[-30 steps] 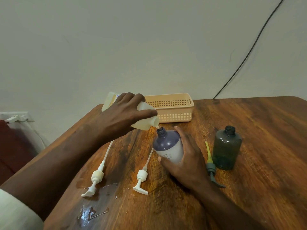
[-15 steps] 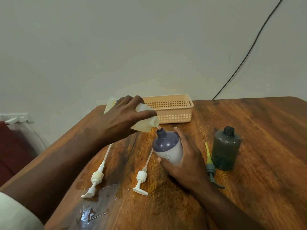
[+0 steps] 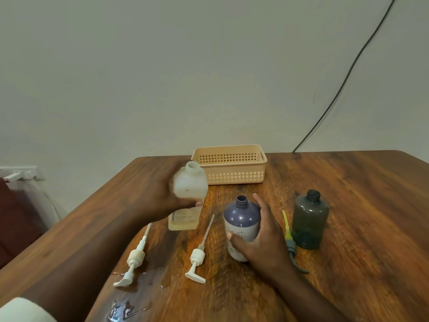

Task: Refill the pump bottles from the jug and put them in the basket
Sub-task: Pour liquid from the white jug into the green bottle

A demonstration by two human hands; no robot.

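Observation:
My left hand (image 3: pixel 160 201) grips the translucent white jug (image 3: pixel 189 189), which stands upright with its open mouth up and its base on or just above the table. My right hand (image 3: pixel 262 238) holds the purple pump bottle (image 3: pixel 241 219) upright on the table, its neck open. A dark grey bottle (image 3: pixel 310 219) stands open to the right. The peach basket (image 3: pixel 229 167) sits empty at the back. Two white pump heads (image 3: pixel 135 256) (image 3: pixel 197 256) lie in front, and a grey pump with a yellow tube (image 3: pixel 289 238) lies between the two bottles.
Spilled liquid (image 3: pixel 144 277) wets the wooden table (image 3: pixel 359 228) near the front left pump, with more (image 3: pixel 126 310) at the front edge. A black cable (image 3: pixel 343 82) runs down the wall at the back right. The table's left edge is close to my left arm.
My left hand has tipped the jug back from pouring into the purple bottle to upright and moved it left and down. My right hand stays on the purple bottle.

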